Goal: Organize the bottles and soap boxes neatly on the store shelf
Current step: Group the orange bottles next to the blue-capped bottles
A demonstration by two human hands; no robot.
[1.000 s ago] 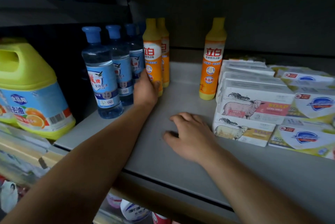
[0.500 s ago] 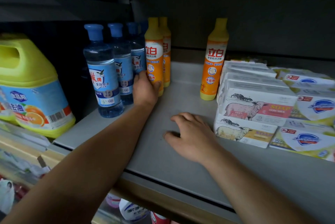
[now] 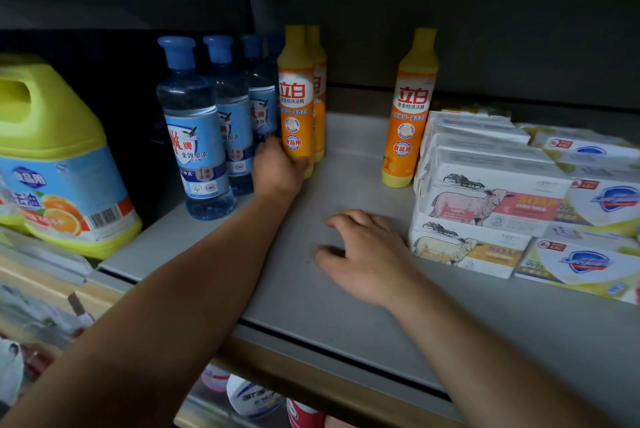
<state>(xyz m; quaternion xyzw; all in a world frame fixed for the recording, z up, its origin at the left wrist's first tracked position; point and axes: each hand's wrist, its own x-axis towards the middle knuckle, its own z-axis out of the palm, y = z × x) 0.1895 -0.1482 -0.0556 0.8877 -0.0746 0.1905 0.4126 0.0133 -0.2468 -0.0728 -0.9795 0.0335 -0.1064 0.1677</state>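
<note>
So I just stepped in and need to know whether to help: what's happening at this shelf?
A person is tidying the shelf. Their left hand grips the front orange bottle, which stands beside a row of blue-capped bottles. The right hand rests on the shelf, holding nothing. Another orange bottle stands apart, next to the stacked soap boxes.

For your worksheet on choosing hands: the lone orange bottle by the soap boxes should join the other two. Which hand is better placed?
Probably the right hand: it rests free near the lone orange bottle, while the left hand grips another.
</note>
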